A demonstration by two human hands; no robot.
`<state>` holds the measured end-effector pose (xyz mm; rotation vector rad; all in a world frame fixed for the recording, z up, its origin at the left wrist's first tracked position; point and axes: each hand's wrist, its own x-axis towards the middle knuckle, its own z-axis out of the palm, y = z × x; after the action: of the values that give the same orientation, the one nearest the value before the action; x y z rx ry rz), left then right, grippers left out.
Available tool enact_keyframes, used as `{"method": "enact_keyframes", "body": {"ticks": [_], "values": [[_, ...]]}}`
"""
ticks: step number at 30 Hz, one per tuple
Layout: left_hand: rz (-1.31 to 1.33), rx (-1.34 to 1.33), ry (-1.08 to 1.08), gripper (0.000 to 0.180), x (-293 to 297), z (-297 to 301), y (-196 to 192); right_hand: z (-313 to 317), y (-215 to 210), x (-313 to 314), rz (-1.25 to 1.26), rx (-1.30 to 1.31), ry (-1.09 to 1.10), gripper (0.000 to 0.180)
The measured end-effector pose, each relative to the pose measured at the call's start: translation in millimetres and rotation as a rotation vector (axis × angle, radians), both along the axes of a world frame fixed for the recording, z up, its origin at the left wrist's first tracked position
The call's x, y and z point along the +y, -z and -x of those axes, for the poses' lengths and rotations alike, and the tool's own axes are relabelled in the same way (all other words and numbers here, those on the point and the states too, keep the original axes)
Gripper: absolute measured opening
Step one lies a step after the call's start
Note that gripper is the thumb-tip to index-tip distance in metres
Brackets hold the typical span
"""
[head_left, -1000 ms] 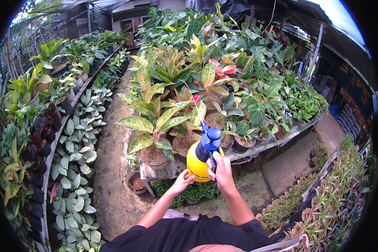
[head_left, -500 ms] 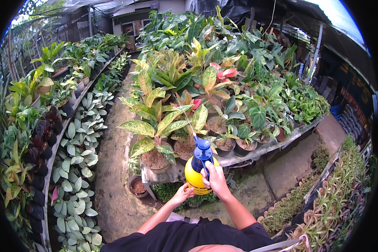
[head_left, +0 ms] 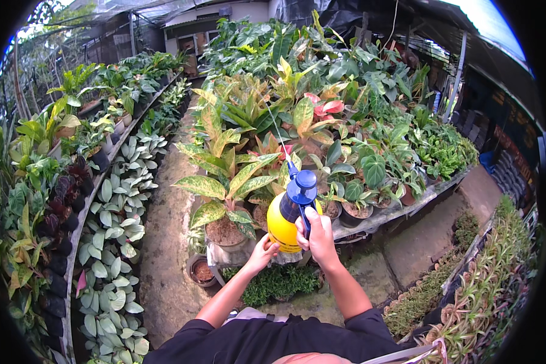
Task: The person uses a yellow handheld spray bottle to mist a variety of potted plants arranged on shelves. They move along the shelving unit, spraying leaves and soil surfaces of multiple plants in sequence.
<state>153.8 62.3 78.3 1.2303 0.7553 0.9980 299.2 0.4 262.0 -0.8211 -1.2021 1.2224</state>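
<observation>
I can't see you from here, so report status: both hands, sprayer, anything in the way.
Right hand gripping blue handle of sprayer; left hand at yellow bottle's lower left. Blue spout pointing toward potted plants. Leaves close around the spout.

Passable at left, near to far: along the concrete path (head_left: 164, 200), between silvery-leaved plants (head_left: 112, 230) and the table (head_left: 415, 205); narrowed at near right by a pot (head_left: 201, 271). Blocked at far centre by dense foliage (head_left: 242, 176) (overhanging the path at left). Open at right, above the paved floor (head_left: 418, 239). Occupied at near centre by the yellow sprayer (head_left: 281, 227).
</observation>
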Motion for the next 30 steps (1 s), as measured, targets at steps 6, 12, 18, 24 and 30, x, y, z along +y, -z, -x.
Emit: {"method": "enact_keyframes", "body": {"ticks": [6,12,18,24,30], "values": [[0.216,0.102,0.113,0.038,-28.7,-10.4,39.2,-11.4,36.6,0.6,0.140,-0.001,-0.035,0.041],[0.340,0.140,0.180,0.040,-51.6,-27.4,58.6,-31.0,61.0,-13.3,0.255,0.044,0.071,0.042],[0.318,0.158,0.257,0.049,-40.4,-58.7,48.1,-51.0,55.1,-24.1,0.220,0.161,0.273,0.041],[0.257,0.162,0.252,0.046,-38.5,-74.1,36.0,-61.3,46.5,-25.0,0.197,0.122,0.274,0.042],[0.365,0.167,0.278,0.057,-48.8,-70.2,60.1,-65.4,67.1,-24.6,0.274,0.137,0.260,0.041]]}}
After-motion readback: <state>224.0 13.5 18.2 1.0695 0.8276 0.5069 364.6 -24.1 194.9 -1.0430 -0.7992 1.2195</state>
